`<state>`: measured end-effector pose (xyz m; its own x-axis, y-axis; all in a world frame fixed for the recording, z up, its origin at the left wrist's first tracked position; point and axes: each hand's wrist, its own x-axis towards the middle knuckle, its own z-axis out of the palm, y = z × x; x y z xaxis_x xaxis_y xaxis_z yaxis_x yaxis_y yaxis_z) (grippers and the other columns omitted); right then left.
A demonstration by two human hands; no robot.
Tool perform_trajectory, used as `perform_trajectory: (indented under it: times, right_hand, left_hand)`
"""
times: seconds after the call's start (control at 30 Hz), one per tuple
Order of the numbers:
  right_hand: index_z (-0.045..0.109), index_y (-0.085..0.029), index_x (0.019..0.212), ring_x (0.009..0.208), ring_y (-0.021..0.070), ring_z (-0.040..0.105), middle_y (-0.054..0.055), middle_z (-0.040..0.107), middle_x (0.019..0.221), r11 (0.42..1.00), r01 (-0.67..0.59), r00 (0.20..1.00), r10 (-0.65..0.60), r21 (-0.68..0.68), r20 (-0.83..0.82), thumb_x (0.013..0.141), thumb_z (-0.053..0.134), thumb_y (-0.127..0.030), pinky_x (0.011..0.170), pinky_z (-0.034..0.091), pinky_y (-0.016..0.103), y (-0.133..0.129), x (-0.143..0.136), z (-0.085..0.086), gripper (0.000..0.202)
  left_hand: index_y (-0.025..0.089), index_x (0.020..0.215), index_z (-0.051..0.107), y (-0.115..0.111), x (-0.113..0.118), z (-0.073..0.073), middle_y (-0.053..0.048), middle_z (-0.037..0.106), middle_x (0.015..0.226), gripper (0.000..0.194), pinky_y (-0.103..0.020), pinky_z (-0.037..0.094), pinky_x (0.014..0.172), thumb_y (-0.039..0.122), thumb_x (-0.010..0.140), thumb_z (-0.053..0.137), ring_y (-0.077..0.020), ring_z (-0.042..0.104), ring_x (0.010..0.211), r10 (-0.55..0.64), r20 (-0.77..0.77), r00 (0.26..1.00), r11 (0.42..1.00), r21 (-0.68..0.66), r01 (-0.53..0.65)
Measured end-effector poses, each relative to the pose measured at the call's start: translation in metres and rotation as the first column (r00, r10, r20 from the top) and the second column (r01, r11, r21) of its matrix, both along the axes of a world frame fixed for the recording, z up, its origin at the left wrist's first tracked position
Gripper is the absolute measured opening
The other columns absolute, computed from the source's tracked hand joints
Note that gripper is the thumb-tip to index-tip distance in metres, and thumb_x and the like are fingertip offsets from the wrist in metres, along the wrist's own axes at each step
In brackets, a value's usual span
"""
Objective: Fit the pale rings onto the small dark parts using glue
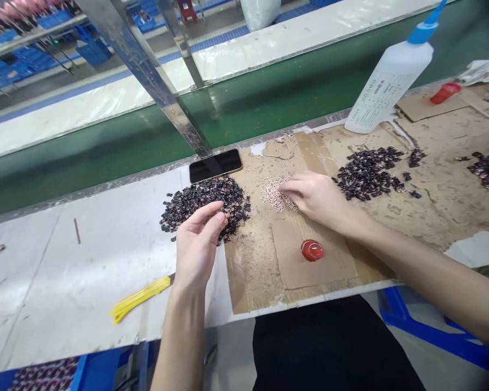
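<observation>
My left hand (pixel 198 241) is pinched, thumb against fingertips, in front of a pile of small black pieces (pixel 195 198). Whatever lies between its fingertips is too small to name. With fingers together and pointing down, my right hand (pixel 315 196) touches a spread of tiny pale pink grains (pixel 274 193); its fingertips are partly hidden, so I cannot see what they grip. Just below the right hand, a small red cap-like cup (pixel 312 250) with glossy liquid rests on a cardboard square (pixel 289 266).
A phone (pixel 215 165) lies behind the black pile. Farther right are a second black pile (pixel 369 171), a white bottle with blue nozzle (pixel 391 81) and a red cup (pixel 445 93). A yellow-handled cutter (pixel 140 297) lies at left. A metal post (pixel 146 70) rises behind.
</observation>
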<state>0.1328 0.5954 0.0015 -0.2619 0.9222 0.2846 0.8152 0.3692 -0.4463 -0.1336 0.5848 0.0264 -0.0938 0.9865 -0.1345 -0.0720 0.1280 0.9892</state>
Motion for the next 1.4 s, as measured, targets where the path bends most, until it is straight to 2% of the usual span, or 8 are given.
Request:
perform_trajectory:
  times: [0.1, 0.23, 0.37, 0.53, 0.7, 0.83, 1.23, 1.4]
  right_hand:
    - [0.08, -0.022, 0.098, 0.089, 0.0212, 0.073, 0.005, 0.08, 0.099, 0.99, 0.138, 0.949, -0.136, -0.011, -0.286, 0.094, 0.065, -0.02, 0.084, 0.057, 0.038, -0.022, 0.01, 0.011, 0.015]
    - [0.078, -0.021, 0.087, 0.073, 0.016, 0.074, 0.003, 0.079, 0.081, 0.917, 0.183, 0.492, -0.398, -0.355, -0.774, 0.077, 0.086, -0.03, 0.07, 0.063, 0.03, -0.065, 0.02, 0.027, 0.016]
    - [0.075, -0.022, 0.088, 0.063, 0.0086, 0.07, -0.002, 0.075, 0.075, 0.84, -0.098, 0.098, -0.525, -0.533, -0.845, 0.073, 0.091, -0.031, 0.061, 0.06, 0.019, -0.095, 0.018, 0.031, 0.024]
    - [0.076, -0.023, 0.093, 0.063, 0.0066, 0.069, -0.004, 0.072, 0.072, 0.789, -0.261, -0.074, -0.591, -0.556, -0.803, 0.077, 0.089, -0.027, 0.062, 0.059, 0.016, -0.11, 0.011, 0.033, 0.021]
    - [0.079, -0.024, 0.093, 0.065, 0.0054, 0.071, -0.003, 0.075, 0.072, 0.816, -0.269, -0.082, -0.548, -0.511, -0.832, 0.079, 0.087, -0.024, 0.065, 0.059, 0.012, -0.115, 0.008, 0.035, 0.016]
    - [0.08, -0.025, 0.094, 0.068, 0.0083, 0.075, -0.001, 0.08, 0.077, 0.886, -0.095, 0.062, -0.449, -0.453, -0.891, 0.078, 0.088, -0.02, 0.067, 0.063, 0.013, -0.118, 0.007, 0.033, 0.019]
    - [0.081, -0.029, 0.099, 0.074, 0.0157, 0.08, -0.004, 0.083, 0.083, 0.956, 0.253, 0.479, -0.258, -0.15, -0.839, 0.07, 0.09, -0.005, 0.076, 0.07, 0.024, -0.126, -0.008, 0.041, 0.038]
    - [0.08, -0.028, 0.102, 0.082, 0.0144, 0.08, -0.002, 0.082, 0.093, 0.968, 0.186, 0.492, -0.239, -0.167, -0.837, 0.08, 0.082, -0.007, 0.08, 0.068, 0.023, -0.13, -0.011, 0.037, 0.031]
  left_hand:
    - [0.021, 0.093, 0.082, -0.011, 0.006, 0.005, -0.002, 0.079, 0.086, 0.025, -0.022, 0.06, 0.081, 0.025, 0.07, 0.09, -0.0127, 0.074, 0.082, 0.023, 0.065, 0.998, 1.0, -0.009, -0.022]
    - [0.021, 0.087, 0.083, -0.032, 0.025, 0.01, -0.001, 0.079, 0.083, 0.027, -0.017, 0.06, 0.073, 0.023, 0.063, 0.095, -0.0107, 0.073, 0.074, 0.035, 0.111, 0.993, 0.999, -0.001, -0.035]
    - [0.023, 0.082, 0.082, -0.055, 0.059, 0.018, 0.001, 0.078, 0.078, 0.02, -0.013, 0.059, 0.062, 0.02, 0.066, 0.094, -0.0087, 0.072, 0.064, -0.107, 0.117, 0.987, 0.994, 0.0, 0.108]
    - [0.025, 0.087, 0.081, -0.072, 0.093, 0.03, 0.0, 0.078, 0.081, 0.012, -0.016, 0.06, 0.064, 0.016, 0.08, 0.084, -0.0108, 0.073, 0.069, -0.265, -0.109, 0.958, 0.95, 0.138, 0.279]
    - [0.023, 0.101, 0.078, -0.076, 0.099, 0.03, -0.002, 0.078, 0.09, 0.018, -0.021, 0.06, 0.075, 0.01, 0.091, 0.071, -0.0125, 0.073, 0.078, -0.258, -0.453, 0.853, 0.817, 0.369, 0.443]
    - [0.021, 0.109, 0.075, -0.079, 0.099, 0.027, -0.003, 0.08, 0.096, 0.026, -0.022, 0.06, 0.08, 0.005, 0.089, 0.071, -0.0143, 0.076, 0.081, -0.179, -0.588, 0.789, 0.734, 0.454, 0.505]
    - [0.015, 0.099, 0.071, -0.081, 0.097, 0.018, -0.005, 0.079, 0.083, 0.013, -0.022, 0.059, 0.066, 0.005, 0.091, 0.069, -0.0136, 0.076, 0.071, 0.129, -0.701, 0.702, 0.581, 0.627, 0.519]
    - [0.016, 0.1, 0.069, -0.085, 0.097, 0.013, -0.003, 0.079, 0.086, 0.021, -0.02, 0.061, 0.072, -0.001, 0.087, 0.07, -0.0111, 0.075, 0.074, 0.092, -0.614, 0.784, 0.614, 0.655, 0.44]
